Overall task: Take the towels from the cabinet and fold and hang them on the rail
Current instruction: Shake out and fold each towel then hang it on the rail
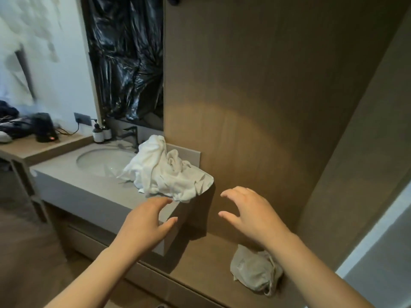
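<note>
A crumpled heap of white towels [165, 170] lies on the right end of the grey vanity counter [89, 185], partly over the counter's corner. My left hand [146, 225] hovers just below the heap with its fingers spread and holds nothing; the fingertips come close to the towel's lower edge. To the right my right hand [249, 212] is also spread and empty, in front of the brown wood wall panel [266, 107]. No rail is in view.
A round sink [100, 161] and a dark tap [133, 136] sit left of the towels. Soap bottles [101, 132] stand behind the sink, a black appliance [45, 127] on the wooden shelf at left. Black plastic covers the mirror [126, 58]. A crumpled beige bag [255, 270] lies on the low ledge.
</note>
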Demonstrator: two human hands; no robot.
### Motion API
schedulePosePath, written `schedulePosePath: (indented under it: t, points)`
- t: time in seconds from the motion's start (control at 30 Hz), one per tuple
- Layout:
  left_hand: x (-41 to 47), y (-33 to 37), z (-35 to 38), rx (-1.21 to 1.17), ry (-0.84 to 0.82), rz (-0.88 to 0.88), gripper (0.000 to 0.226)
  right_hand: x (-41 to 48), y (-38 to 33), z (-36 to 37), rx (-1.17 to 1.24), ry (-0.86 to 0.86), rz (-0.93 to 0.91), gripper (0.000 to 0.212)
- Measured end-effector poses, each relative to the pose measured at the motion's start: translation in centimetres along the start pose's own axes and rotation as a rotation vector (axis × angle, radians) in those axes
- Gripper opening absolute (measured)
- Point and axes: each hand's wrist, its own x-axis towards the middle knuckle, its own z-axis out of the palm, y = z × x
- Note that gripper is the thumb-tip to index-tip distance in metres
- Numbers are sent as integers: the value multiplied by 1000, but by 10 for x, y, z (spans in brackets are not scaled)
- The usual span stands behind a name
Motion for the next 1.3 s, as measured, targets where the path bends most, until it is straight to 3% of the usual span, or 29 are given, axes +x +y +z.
schedulePosePath:
  t: [0.33,0.73,0.97,1.3]
  points:
    - [60,-95,-33,-46,42,-68,53,109,-49,40,18,-17,-57,44]
    - [171,-241,-51,-118,-55,-42,50,242,-98,114,90,-61,107,42]
    - [228,-277,-26,-183,-141,-43,47,292,-84,148,123,-95,208,42]
    - [333,-303,-2,-82,-150,-79,46,385,-34,187,246,-90,272,40]
